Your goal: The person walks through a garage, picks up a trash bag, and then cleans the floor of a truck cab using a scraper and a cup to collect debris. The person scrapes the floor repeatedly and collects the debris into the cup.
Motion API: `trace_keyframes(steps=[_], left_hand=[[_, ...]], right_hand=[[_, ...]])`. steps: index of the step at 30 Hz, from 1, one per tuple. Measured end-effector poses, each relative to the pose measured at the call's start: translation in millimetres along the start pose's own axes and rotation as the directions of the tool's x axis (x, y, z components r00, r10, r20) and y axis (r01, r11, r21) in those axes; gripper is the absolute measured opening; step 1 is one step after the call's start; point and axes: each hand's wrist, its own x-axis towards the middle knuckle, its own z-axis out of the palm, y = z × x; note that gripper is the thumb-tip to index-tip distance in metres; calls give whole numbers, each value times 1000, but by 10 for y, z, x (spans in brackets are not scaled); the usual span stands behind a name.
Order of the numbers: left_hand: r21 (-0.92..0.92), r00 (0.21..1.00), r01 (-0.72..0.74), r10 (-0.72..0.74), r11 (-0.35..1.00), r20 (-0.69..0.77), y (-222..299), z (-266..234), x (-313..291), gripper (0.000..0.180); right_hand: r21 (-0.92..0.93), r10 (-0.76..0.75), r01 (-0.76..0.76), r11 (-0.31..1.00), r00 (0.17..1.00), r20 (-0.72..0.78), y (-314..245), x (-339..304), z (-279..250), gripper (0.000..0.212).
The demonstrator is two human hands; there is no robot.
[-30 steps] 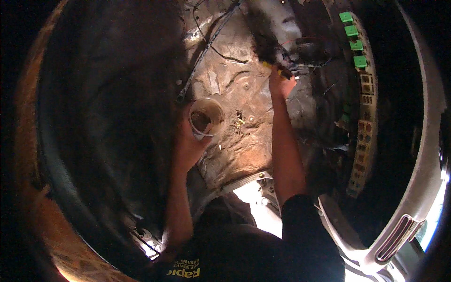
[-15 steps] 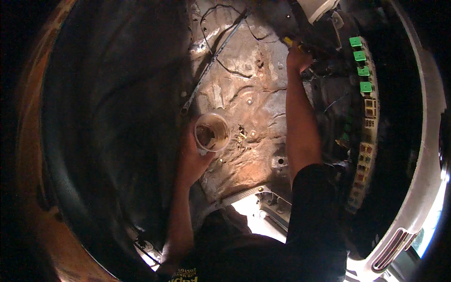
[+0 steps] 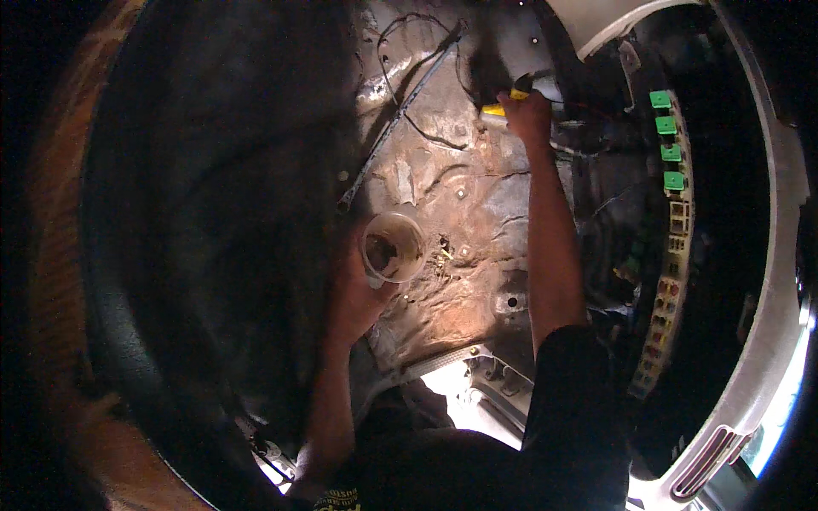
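My left hand [image 3: 362,298] is wrapped round a clear plastic cup [image 3: 417,249], whose open mouth faces me. Brown and dark material [image 3: 381,249] clings inside it. Farther off on the right, my right hand [image 3: 532,117] grips a yellow-and-black hand tool [image 3: 494,111]. Its kind is hard to make out, as the fingers cover part of it. The tool is over the far part of a bare, rust-stained metal floor pan [image 3: 452,319]. A long thin metal bar [image 3: 394,128] lies on the floor pan beyond the cup, with a loose dark cable [image 3: 426,136] around it.
A strip of fuses and green relays [image 3: 665,125] runs along the right side, beside hanging wires [image 3: 588,153]. A pale trim panel with a slotted vent [image 3: 709,460] curves at the far right. Small yellowish debris [image 3: 444,255] lies right of the cup.
My right hand has swung left and slightly nearer with the yellow-and-black tool, which now shows more. My left hand keeps the cup; the whole view has shifted a little.
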Motion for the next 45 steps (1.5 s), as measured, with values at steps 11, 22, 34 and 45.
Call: trace_keyframes(steps=[11, 22, 34, 45], left_hand=[[-40, 999, -47, 47, 998, -3, -34, 6, 10, 96], [-6, 1000, -9, 9, 1000, 11, -123, -6, -17, 98], [90, 988, 48, -34, 995, -147, -298, 28, 64, 103], [-46, 981, 77, -84, 996, -172, -90, -23, 55, 99]], right_hand=[[767, -59, 115, 631, 993, -101, -475, 248, 256, 60], [533, 178, -55, 844, 967, -182, -936, 357, 403, 45], [18, 72, -92, 996, 870, 487, -1381, -431, -385, 94], [80, 93, -149, 986, 871, 482, -1915, -820, 194, 44]])
